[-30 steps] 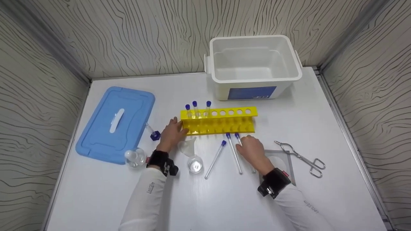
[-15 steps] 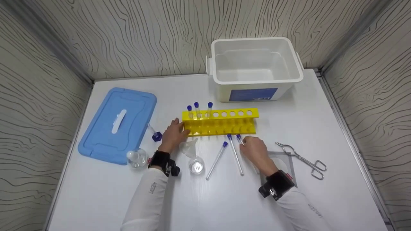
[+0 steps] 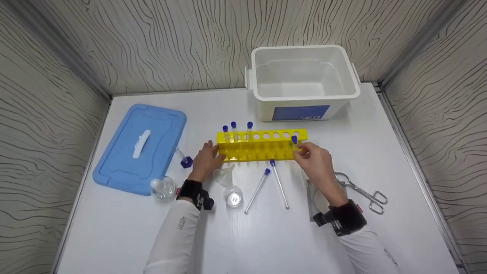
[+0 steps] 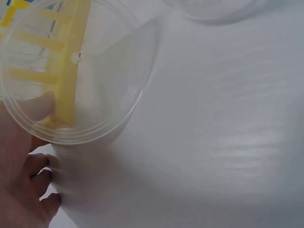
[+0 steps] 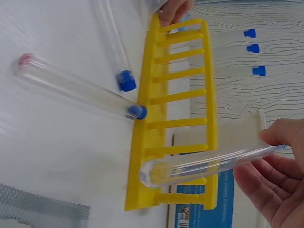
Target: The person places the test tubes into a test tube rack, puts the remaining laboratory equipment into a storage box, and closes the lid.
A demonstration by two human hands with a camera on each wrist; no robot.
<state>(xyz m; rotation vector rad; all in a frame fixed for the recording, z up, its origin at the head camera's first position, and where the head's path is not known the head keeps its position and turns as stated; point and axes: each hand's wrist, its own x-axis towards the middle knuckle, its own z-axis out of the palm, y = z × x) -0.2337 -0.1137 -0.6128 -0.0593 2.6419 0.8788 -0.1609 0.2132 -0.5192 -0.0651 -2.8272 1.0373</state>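
Just lifted, a blue-capped tube (image 5: 213, 164) hangs by the yellow rack's (image 3: 262, 150) right end, pinched in the right hand (image 3: 316, 161); the left hand (image 3: 205, 160) grips the opposite end. Two loose tubes (image 3: 280, 187) still lie toward the bench's (image 3: 262, 251) near edge.

Part of a test tube (image 3: 294, 140) hides behind the right hand (image 3: 315, 161) in the head view, while lettering on the label (image 3: 298, 112) of a white bin (image 3: 265, 109) is too small to read.

Six capped tubes (image 3: 280, 186), one rack (image 3: 262, 148), one box (image 3: 264, 109), one lid (image 3: 159, 140), one funnel (image 3: 223, 176), one pair of tongs (image 3: 359, 189), one measuring cylinder (image 3: 185, 162), one mesh pad (image 3: 311, 203), two clear vessels (image 3: 233, 198).
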